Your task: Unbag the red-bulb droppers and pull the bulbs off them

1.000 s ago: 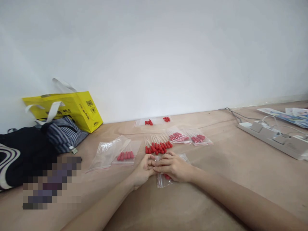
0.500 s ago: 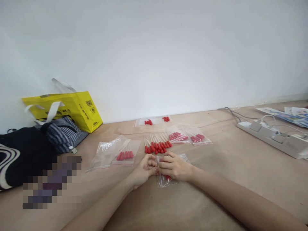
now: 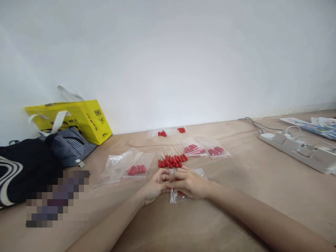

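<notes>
A clear zip-lock bag [image 3: 177, 198] with red-ended pieces inside lies on the table, partly covered by my right hand [image 3: 193, 183]. The fingers of that hand press on the bag's left edge. My left hand [image 3: 154, 186] pinches the same edge, and the fingertips of both hands meet there. Just beyond them is a loose pile of pale thin sticks with red ends [image 3: 172, 161]. To the left, a filled zip-lock bag [image 3: 139, 171] sits beside another clear bag [image 3: 112, 171]. Two more filled bags [image 3: 193, 148] lie right of the pile.
At the back, a clear bag [image 3: 170, 132] holds two clusters of red pieces. A yellow bag [image 3: 89, 119], a striped pouch [image 3: 69, 147] and a black bag [image 3: 28, 168] stand on the left. A power strip [image 3: 296, 150] with cables and printed sheets [image 3: 312, 127] occupy the right.
My right hand's fingers have slid slightly left along the bag's edge, closer to my left fingertips. The bag has shifted a little left. The other things stay put.
</notes>
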